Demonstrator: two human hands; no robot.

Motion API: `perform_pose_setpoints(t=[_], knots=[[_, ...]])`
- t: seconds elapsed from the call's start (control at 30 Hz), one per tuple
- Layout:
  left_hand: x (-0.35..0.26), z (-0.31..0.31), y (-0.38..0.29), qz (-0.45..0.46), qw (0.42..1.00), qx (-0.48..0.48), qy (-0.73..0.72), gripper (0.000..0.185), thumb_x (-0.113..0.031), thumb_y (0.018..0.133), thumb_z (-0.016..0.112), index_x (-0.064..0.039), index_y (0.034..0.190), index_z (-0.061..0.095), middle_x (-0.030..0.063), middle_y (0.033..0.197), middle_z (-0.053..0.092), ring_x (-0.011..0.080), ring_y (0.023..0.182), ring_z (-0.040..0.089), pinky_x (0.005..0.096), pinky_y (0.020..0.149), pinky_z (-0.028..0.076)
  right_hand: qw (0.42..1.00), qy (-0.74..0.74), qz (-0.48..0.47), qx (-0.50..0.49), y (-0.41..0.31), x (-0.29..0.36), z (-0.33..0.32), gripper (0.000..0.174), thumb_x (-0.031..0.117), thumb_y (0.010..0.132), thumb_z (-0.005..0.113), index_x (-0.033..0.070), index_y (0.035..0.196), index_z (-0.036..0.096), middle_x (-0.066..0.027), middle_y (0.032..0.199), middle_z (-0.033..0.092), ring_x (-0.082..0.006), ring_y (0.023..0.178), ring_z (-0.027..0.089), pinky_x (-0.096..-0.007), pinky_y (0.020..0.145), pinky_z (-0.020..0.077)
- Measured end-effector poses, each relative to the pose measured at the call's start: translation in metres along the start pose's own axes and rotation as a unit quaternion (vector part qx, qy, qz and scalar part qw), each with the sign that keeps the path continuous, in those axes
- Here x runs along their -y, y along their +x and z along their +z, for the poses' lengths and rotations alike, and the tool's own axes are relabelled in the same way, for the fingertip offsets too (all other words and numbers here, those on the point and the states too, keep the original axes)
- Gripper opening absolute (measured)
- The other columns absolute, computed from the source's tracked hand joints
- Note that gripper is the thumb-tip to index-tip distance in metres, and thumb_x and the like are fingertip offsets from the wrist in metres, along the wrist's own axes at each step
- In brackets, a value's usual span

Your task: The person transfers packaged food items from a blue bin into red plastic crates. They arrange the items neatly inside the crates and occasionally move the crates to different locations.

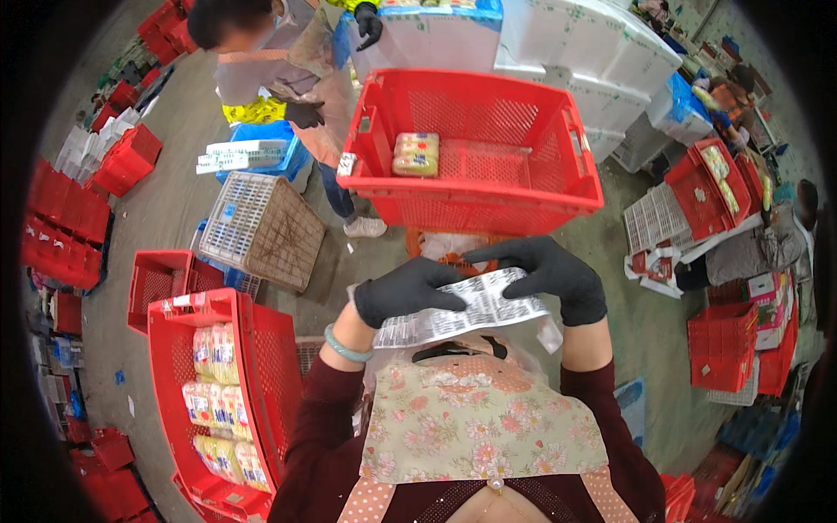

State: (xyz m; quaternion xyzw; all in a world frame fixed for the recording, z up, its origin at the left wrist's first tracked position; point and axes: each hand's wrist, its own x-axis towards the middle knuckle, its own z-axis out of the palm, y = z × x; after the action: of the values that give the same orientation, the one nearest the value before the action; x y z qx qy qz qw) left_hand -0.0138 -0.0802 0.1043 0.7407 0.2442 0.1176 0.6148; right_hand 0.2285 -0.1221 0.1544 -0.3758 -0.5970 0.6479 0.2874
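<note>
My left hand (pixel 410 291), in a black glove, pinches a strip of printed labels (pixel 451 315) from its left side. My right hand (pixel 546 278), also gloved in black, has its thumb on the right part of the same strip, with its fingers spread along the upper edge. The strip spans both hands above my floral apron (pixel 484 425). Beyond the hands stands a large red plastic crate (pixel 471 212) with one wrapped yellow-and-white package (pixel 416 155) at its left inside. To the left, another red crate (pixel 271 366) holds several similar packages (pixel 219 405).
An orange basket (pixel 413 243) with white material sits below the far crate. A dirty white plastic crate (pixel 281 229) stands left of it. A person (pixel 288 72) in black gloves stands behind. White foam boxes (pixel 575 59) are stacked at the back; more red crates (pixel 719 340) stand right.
</note>
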Motion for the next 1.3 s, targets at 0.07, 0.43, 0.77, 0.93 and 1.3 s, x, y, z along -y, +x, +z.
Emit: perform_pose_setpoints(t=[0.07, 0.43, 0.77, 0.93, 1.3], knots=[[0.011, -0.035, -0.015, 0.014, 1.000, -0.024, -0.007, 0.028, -0.017, 0.073, 0.072, 0.002, 0.092, 0.064, 0.0116, 0.083, 0.065, 0.0138, 0.071, 0.059, 0.0286, 0.067, 0.047, 0.999, 0.033, -0.023, -0.036, 0.002, 0.002, -0.013, 0.058, 0.013, 0.062, 0.072, -0.004, 0.115, 0.054, -0.0111, 0.109, 0.060, -0.0162, 0.098, 0.055, -0.0287, 0.085, 0.0418], [0.044, -0.072, -0.015, 0.016, 0.996, -0.006, -0.091, 0.048, -0.018, 0.077, 0.068, 0.002, 0.117, 0.051, 0.0129, 0.107, 0.060, 0.0155, 0.092, 0.056, 0.0295, 0.082, 0.043, 0.995, -0.024, 0.045, 0.088, 0.126, -0.017, -0.002, 0.052, 0.002, 0.061, 0.070, -0.003, 0.111, 0.058, -0.0087, 0.101, 0.063, -0.0113, 0.088, 0.056, -0.0276, 0.079, 0.0454], [0.046, -0.074, -0.115, -0.057, 0.936, -0.271, -0.217, 0.027, -0.008, 0.070, 0.071, 0.005, 0.092, 0.064, 0.0093, 0.084, 0.066, 0.0131, 0.075, 0.059, 0.0265, 0.068, 0.046, 0.986, -0.102, 0.020, 0.133, 0.225, -0.013, -0.006, 0.039, 0.006, 0.074, 0.064, 0.001, 0.112, 0.057, -0.0057, 0.099, 0.060, -0.0109, 0.088, 0.054, -0.0265, 0.081, 0.0426], [0.046, -0.050, -0.112, -0.051, 0.756, -0.585, -0.288, 0.022, -0.006, 0.079, 0.062, 0.006, 0.098, 0.062, 0.0067, 0.084, 0.066, 0.0103, 0.073, 0.058, 0.0245, 0.067, 0.046, 0.978, -0.151, -0.143, -0.025, 0.262, -0.012, -0.006, 0.026, 0.007, 0.079, 0.060, 0.001, 0.105, 0.059, -0.0061, 0.095, 0.060, -0.0145, 0.090, 0.057, -0.0279, 0.080, 0.0446], [0.029, -0.051, -0.032, -0.057, 0.748, -0.626, -0.214, 0.015, -0.006, 0.082, 0.061, 0.003, 0.093, 0.062, 0.0043, 0.080, 0.064, 0.0063, 0.072, 0.053, 0.0229, 0.065, 0.044, 0.938, -0.216, -0.218, 0.160, 0.237, -0.017, 0.022, 0.031, 0.006, 0.073, 0.068, 0.003, 0.103, 0.062, -0.0083, 0.097, 0.060, -0.0185, 0.091, 0.056, -0.0294, 0.080, 0.0442]])
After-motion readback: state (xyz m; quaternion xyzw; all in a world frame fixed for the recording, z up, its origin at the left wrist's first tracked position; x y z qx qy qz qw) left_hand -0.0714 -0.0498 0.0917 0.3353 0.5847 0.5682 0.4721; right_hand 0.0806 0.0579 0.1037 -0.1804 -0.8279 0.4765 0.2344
